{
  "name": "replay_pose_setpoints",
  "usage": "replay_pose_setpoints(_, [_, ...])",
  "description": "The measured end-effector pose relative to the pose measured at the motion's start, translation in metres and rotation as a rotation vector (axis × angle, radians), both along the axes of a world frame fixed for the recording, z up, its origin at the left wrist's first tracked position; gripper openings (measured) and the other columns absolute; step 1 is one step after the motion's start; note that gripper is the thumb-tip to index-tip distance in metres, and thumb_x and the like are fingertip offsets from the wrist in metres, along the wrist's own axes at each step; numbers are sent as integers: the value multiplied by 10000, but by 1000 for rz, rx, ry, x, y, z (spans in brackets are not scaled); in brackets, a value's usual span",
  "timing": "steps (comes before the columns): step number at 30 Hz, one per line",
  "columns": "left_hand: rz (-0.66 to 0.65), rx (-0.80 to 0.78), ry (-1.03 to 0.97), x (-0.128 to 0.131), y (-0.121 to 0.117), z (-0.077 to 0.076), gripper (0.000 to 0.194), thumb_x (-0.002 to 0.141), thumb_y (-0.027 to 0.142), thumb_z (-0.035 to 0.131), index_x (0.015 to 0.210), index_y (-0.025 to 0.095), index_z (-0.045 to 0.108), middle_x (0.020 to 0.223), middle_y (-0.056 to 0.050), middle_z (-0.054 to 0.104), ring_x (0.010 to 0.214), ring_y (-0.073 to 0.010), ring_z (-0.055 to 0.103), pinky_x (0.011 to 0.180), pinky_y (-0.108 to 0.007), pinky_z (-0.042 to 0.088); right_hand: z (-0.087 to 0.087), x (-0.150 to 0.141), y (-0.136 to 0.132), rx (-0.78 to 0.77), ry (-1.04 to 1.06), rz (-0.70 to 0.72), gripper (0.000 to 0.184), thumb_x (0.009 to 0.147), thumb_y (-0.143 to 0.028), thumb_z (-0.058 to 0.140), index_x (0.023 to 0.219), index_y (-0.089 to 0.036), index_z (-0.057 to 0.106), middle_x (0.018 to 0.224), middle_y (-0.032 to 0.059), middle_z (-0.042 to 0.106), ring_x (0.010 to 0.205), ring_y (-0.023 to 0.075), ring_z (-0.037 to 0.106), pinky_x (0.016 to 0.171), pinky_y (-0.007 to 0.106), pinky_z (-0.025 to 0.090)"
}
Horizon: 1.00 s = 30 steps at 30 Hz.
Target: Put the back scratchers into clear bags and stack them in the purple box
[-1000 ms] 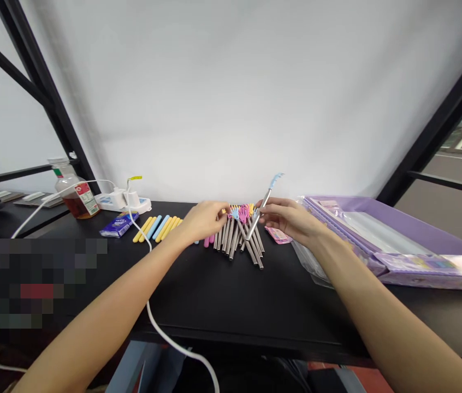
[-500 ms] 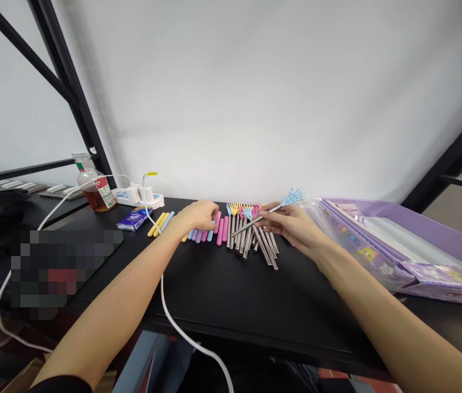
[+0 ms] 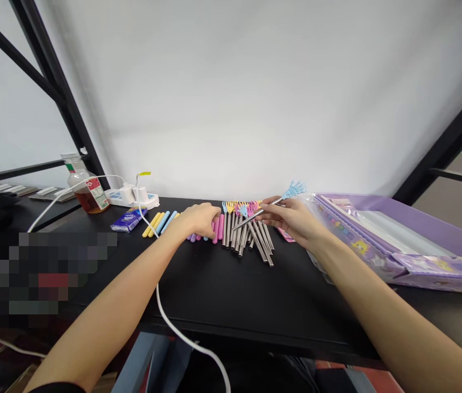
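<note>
My right hand pinches a thin metal rod with a light blue hand-shaped tip, holding it slanted above a pile of similar metal rods with coloured tips on the black table. My left hand rests, fingers curled, on a row of pink, purple and blue sleeves just left of the pile. More yellow and blue sleeves lie further left.
A purple box with a plastic-wrapped set fills the right side. At the back left stand a bottle of brown liquid, a white power strip and a blue tissue pack. A white cable runs over the front edge.
My right hand has tilted the blue-tipped rod from steeply upright to a flatter slant. My left hand has moved from the rod pile onto the coloured sleeves. The view has shifted slightly.
</note>
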<state>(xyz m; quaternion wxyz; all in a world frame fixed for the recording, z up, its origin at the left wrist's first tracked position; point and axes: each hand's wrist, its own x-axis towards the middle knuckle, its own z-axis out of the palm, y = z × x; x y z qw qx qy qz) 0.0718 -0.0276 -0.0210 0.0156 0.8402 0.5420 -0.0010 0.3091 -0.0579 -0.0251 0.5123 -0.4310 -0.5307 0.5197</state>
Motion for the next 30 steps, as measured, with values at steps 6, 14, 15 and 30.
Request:
replay_pose_setpoints(6, [62, 11, -3, 5, -4, -1, 374, 589, 305, 761, 894, 221, 563, 1085, -74, 615, 840, -275, 680, 677, -335, 501, -2, 1, 1, 10, 4, -2, 130, 773, -184, 758, 836, -148, 650, 757, 57, 705, 740, 155, 721, 696, 227, 599])
replay_pose_setpoints(14, [61, 212, -196, 0, -6, 7, 261, 665, 233, 655, 880, 207, 510, 1055, -75, 559, 805, -236, 660, 680, -336, 498, -1, 6, 5, 10, 45, -37, 91, 802, -146, 709, 835, -148, 624, 732, 49, 705, 700, 148, 719, 686, 228, 597])
replay_pose_setpoints(15, [30, 226, -294, 0, -5, 7, 267, 667, 222, 650, 892, 205, 506, 1083, -73, 555, 758, -203, 660, 669, -323, 503, -1, 7, 6, 12, 58, -55, 92, 805, -138, 702, 842, -148, 619, 732, 51, 705, 695, 147, 718, 680, 226, 592])
replay_pose_setpoints(30, [-278, -141, -987, 31, -14, -2, 485, 812, 206, 564, 1293, 213, 509, 950, -29, 681, 841, -164, 694, 846, -321, 535, 10, 38, 18, 122, 276, -350, 157, 831, -223, 727, 815, -173, 580, 585, 5, 623, 492, 107, 615, 495, 185, 501])
